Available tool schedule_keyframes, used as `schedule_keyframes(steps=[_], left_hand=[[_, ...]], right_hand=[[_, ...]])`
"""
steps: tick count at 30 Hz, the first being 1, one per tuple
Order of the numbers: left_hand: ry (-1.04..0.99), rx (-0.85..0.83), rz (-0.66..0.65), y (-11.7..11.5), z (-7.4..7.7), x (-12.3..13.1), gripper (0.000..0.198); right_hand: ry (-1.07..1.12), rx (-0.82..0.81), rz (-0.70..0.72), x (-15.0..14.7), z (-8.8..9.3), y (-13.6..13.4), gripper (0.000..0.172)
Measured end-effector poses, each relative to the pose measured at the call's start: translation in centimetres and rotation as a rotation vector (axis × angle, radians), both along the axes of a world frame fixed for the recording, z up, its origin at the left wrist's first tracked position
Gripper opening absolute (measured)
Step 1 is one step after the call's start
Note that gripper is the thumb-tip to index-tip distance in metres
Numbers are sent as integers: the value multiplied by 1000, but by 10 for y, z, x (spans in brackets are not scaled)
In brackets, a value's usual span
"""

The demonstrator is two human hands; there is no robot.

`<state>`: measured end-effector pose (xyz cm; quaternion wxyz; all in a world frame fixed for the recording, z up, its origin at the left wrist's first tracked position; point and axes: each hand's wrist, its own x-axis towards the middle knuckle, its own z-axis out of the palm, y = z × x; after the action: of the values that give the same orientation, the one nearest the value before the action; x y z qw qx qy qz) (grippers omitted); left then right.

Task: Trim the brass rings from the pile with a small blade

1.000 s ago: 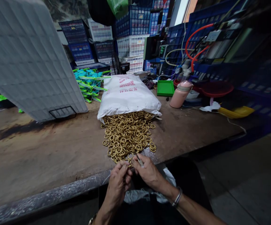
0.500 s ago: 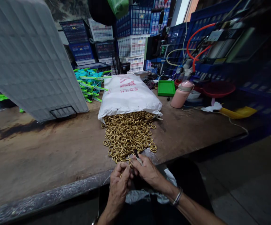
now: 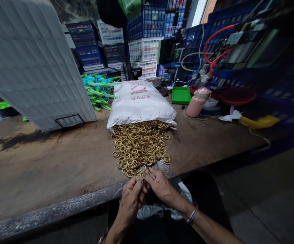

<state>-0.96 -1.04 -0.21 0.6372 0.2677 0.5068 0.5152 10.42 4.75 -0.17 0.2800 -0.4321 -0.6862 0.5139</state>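
Gold-coloured rings [image 3: 139, 145] lie in a heap that spills from the mouth of a white sack [image 3: 141, 101] with red print. At the heap's near end, by the table edge, my two hands meet. My left hand [image 3: 130, 200] is closed in a pinch on a gold ring, mostly hidden by the fingers. My right hand [image 3: 163, 188] is closed round a slim metal tool [image 3: 151, 174] that sticks up between thumb and forefinger; its kind is unclear. The right fingertips are beside the left ones. A loose ring [image 3: 142, 168] lies just beyond them.
A tall pale ribbed panel [image 3: 35, 67] stands on the left of the wooden table [image 3: 60, 162]. Behind are green and blue plastic pieces [image 3: 98, 89]. To the right are a green tray [image 3: 181, 95], a pink bottle [image 3: 198, 103] and a yellow scoop [image 3: 260, 122]. Stacked crates [image 3: 147, 51] line the back.
The left fingers have shifted slightly and turned around the ring. The tool in my right hand has tilted, and its dark tip shows less. The heap and sack look the same.
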Motion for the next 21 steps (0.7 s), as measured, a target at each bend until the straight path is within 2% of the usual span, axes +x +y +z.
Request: schedule_keyframes(steps=[11,21], left_hand=[[25,3,5,-2,0,-1,32],[-44,-13,10,2,2,5,35]], right_hand=[[45,-27,12,0,-1,-3,31],[42,-33,-5,4,-3,1,31]])
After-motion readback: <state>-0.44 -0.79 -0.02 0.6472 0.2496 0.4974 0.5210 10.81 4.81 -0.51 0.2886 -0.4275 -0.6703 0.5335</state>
